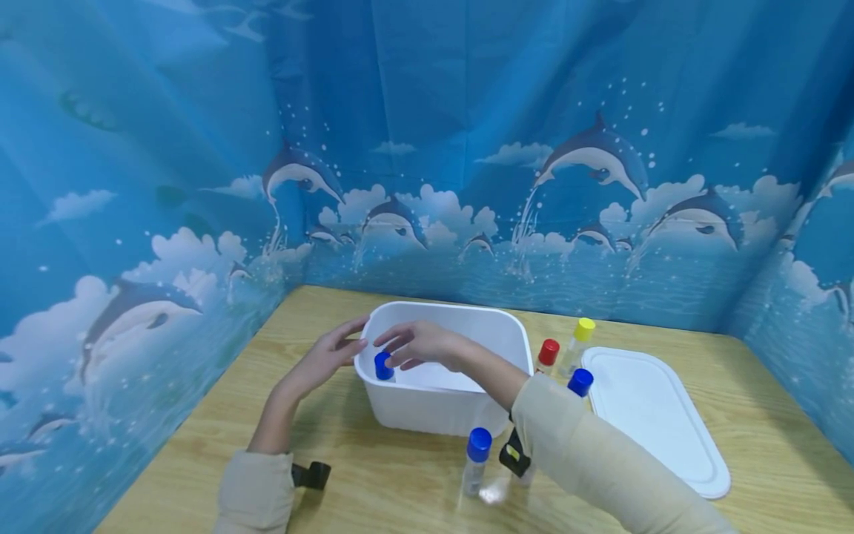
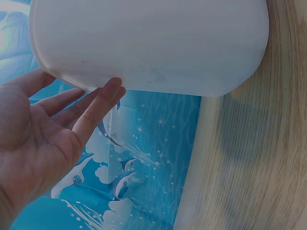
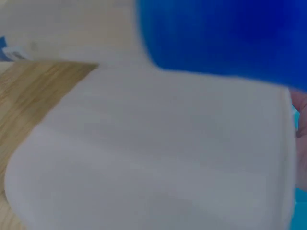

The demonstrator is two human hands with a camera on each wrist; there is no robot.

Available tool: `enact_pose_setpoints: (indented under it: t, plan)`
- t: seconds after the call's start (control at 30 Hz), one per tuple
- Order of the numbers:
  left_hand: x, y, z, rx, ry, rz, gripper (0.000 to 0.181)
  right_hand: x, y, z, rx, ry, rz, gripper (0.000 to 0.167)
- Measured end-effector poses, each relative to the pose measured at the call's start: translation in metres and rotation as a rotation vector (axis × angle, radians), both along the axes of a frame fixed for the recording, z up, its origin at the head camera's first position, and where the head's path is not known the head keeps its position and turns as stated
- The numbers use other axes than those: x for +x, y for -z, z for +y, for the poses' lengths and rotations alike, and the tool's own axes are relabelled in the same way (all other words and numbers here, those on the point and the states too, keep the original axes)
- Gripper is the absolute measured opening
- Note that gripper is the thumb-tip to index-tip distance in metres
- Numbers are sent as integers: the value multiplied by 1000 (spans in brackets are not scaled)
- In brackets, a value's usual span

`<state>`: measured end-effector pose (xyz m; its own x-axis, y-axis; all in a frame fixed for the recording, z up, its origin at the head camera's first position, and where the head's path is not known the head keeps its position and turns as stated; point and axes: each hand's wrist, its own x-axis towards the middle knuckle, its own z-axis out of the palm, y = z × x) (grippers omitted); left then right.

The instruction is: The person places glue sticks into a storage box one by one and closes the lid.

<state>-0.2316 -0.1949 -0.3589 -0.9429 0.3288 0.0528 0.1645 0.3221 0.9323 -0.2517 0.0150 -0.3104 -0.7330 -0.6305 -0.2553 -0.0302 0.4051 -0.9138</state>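
A white plastic bin (image 1: pixel 427 408) stands on the table. In the head view, a blue-capped bottle (image 1: pixel 383 365) is upright inside its left end. My right hand (image 1: pixel 427 346) reaches over the near rim, fingers spread loosely above that bottle and thumb beside the cap; whether it touches is unclear. My left hand (image 1: pixel 330 356) rests against the bin's left side with fairly straight fingers (image 2: pixel 98 108), seen touching the outer wall in the left wrist view. Close to the right wrist camera, a large blurred blue cap (image 3: pixel 225 33) covers the upper part of that view.
A clear bottle with a blue cap (image 1: pixel 478 445) stands before the bin. Right of it are bottles with red (image 1: pixel 548 351), yellow (image 1: pixel 584 329) and blue (image 1: pixel 580 382) caps, partly behind my sleeve. A white lid (image 1: pixel 657 415) lies at the right. A dolphin-print curtain (image 1: pixel 427 148) surrounds the table.
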Motion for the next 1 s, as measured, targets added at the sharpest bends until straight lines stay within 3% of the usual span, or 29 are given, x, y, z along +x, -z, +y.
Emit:
enact_pose_setpoints:
  t: [0.1,0.27,0.53,0.7,1.0]
  plan:
    - [-5,6,-2,-4,-2,10,57,2,-11,6,-11,-15,21,35]
    - [-6,8,-3,-5,-1,15,58,10,-29,23,-34,1,89,35]
    - [-5,7,-2,-9,-4,24,56,42,-50,61,-86,58,205,34]
    - [-5,7,-2,-7,-8,24,56,65,-46,84,-145,78,214,34]
    - [-5,7,-1,-12,-12,23,55,102,-19,113,-154,95,213,31]
